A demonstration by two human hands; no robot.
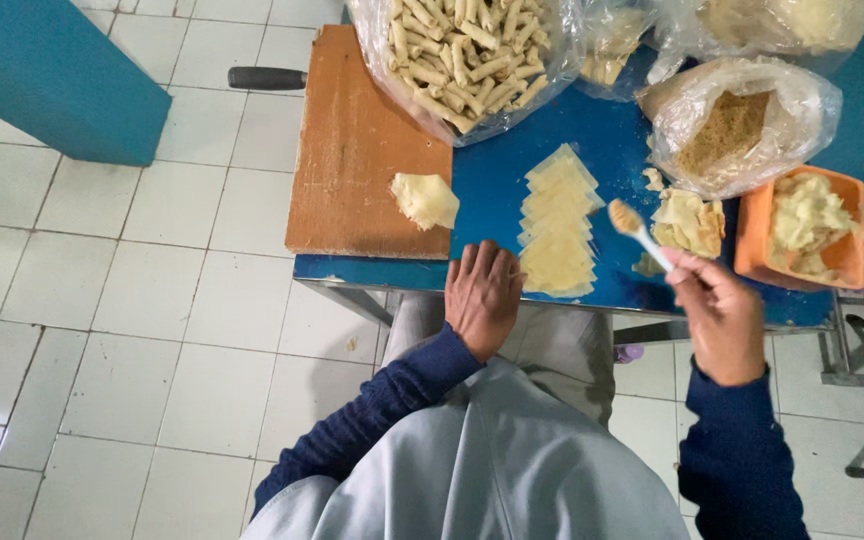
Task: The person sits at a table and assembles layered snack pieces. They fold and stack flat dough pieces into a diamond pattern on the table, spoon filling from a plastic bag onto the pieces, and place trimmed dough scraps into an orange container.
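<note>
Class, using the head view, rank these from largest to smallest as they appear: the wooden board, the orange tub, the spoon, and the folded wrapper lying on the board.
1. Wooden board
2. Orange tub
3. Folded wrapper and spoon: they look about alike, and the spoon is raised nearer the camera in the right hand, so unranked.

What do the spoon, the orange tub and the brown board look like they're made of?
Spoon: probably plastic, with a white, smooth handle. Orange tub: likely plastic, with evenly coloured thin walls. Brown board: seemingly wood, matte with faint grain and scuffs.

White spoon [639, 232] heaped with filling, tilted above pale overlapping wrapper squares [557, 225] on blue table.
</note>
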